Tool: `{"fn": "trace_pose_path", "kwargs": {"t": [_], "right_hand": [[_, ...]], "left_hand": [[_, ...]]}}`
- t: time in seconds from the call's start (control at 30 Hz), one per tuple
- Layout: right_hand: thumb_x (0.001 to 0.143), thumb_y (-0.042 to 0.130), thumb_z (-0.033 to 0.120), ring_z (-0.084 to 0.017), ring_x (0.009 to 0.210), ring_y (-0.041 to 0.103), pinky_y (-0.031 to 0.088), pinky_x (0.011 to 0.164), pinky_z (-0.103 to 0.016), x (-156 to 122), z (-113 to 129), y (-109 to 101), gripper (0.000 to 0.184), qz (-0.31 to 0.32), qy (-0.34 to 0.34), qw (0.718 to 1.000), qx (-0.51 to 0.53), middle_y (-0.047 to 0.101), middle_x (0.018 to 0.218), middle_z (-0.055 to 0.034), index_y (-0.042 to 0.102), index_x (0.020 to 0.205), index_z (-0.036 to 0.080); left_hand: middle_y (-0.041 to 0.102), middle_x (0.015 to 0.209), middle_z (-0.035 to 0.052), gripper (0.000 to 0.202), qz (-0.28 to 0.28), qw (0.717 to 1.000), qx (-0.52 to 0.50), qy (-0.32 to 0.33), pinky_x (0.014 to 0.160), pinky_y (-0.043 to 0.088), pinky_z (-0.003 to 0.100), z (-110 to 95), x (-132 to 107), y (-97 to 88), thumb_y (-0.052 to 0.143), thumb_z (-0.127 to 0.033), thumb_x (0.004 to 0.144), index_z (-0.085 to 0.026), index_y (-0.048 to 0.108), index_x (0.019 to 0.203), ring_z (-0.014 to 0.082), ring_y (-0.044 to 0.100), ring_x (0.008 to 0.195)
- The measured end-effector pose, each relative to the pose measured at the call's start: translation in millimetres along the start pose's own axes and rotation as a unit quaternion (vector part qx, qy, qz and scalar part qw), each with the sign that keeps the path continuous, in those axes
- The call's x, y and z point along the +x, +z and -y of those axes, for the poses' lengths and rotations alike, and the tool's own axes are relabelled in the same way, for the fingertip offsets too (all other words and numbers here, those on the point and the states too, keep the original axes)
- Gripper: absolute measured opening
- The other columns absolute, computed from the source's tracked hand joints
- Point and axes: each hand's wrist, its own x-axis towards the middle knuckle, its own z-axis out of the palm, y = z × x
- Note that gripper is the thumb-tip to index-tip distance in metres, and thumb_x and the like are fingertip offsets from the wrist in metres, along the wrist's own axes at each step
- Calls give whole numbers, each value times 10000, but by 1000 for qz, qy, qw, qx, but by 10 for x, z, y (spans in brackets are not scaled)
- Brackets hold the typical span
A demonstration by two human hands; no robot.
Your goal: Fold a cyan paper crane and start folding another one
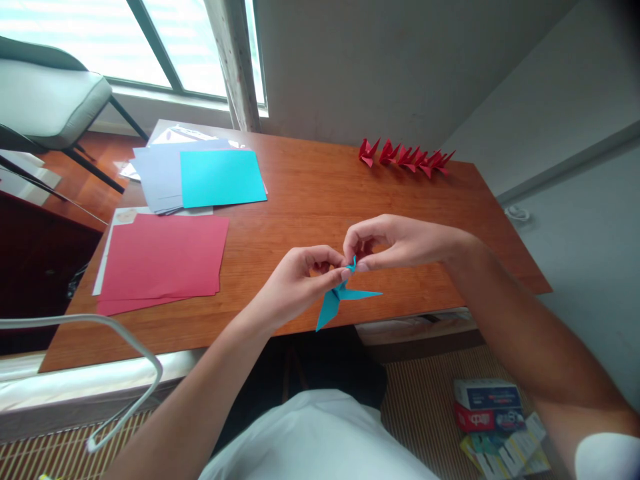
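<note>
Nearest the camera is a white shirt. To its right, on the striped floor, lies a small heap of printed boxes. A white cable loops in from the left, just before the table's near left corner.

Above the near edge of the wooden table, about midway along it, both hands meet on a folded blue paper figure. The left hand pinches the figure's upper part between thumb and forefinger, its other fingers curled in. The right hand comes in from the right and nips the small top tip with thumb and forefinger, touching the left hand's fingertips. The figure hangs below the fingers. One pointed flap reaches right and a longer one slants down past the table's edge.

Toward the near left corner lies a stack of red sheets. Beyond it, near the far left corner, a turquoise sheet rests on pale lilac sheets. Along the far edge toward the right corner stands a row of red folded paper figures, set close together. Past the table's left end are a grey chair and a bright window.
</note>
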Motion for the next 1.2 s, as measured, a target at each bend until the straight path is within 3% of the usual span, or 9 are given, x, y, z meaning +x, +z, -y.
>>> {"fn": "trace_pose_path", "kwargs": {"t": [0.23,0.77,1.2], "right_hand": [[849,726,378,-150,810,623,495,694,-251,23,-40,-10,261,6,55,998,42,691,884,-31,691,974,152],[794,702,281,-139,702,619,452,600,-246,26,29,54,118,-60,101,993,22,703,783,2,724,863,187],[798,666,289,-131,665,576,399,561,-243,73,105,53,118,-54,117,991,-47,683,742,9,707,830,183]], "left_hand": [[653,741,23,206,-14,999,43,23,658,435,236,-11,-3,13,768,-329,819,-127,736,823,146,553,722],[660,733,29,178,-52,993,98,47,630,435,239,19,4,14,683,-300,875,-139,738,825,138,548,686],[670,754,20,124,-69,987,127,75,618,424,242,51,4,12,682,-258,874,-157,733,824,133,549,680]]}}
